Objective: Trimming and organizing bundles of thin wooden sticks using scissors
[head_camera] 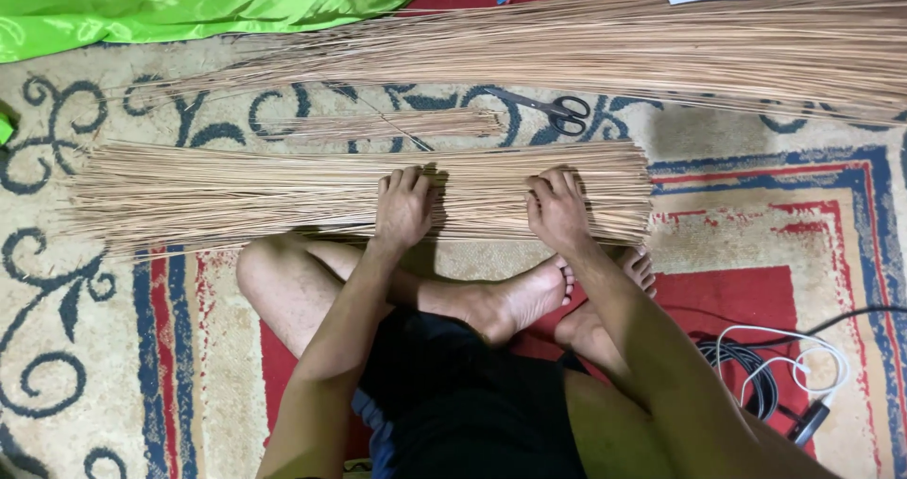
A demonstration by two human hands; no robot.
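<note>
Straw-coloured thin sticks lie in a flat sheaf (236, 196) across the patterned carpet (94, 347), running left to right just beyond my crossed legs. My left hand (402, 205) rests palm down on the sheaf near its middle, fingers extended and close together, pinching nothing. My right hand (557, 210) lies on the same sheaf a little to the right, fingers bent at the knuckles and pressing down on the sticks; I cannot tell whether any single stick is caught beneath the fingertips. The two hands are apart, with a bare stretch of sticks between them.

Beyond the sheaf, a smaller, thinner bundle (387, 123) lies parallel to it. Further back, a much longer heap of sticks (614, 49) spans most of the width of the view. A pair of dark-handled scissors (557, 111) rests on the carpet between the long heap and the near sheaf. Upper left, a bright green sheet (189, 2) covers the floor. Lower right, beside my knee, lie coiled black and white cables (775, 370).
</note>
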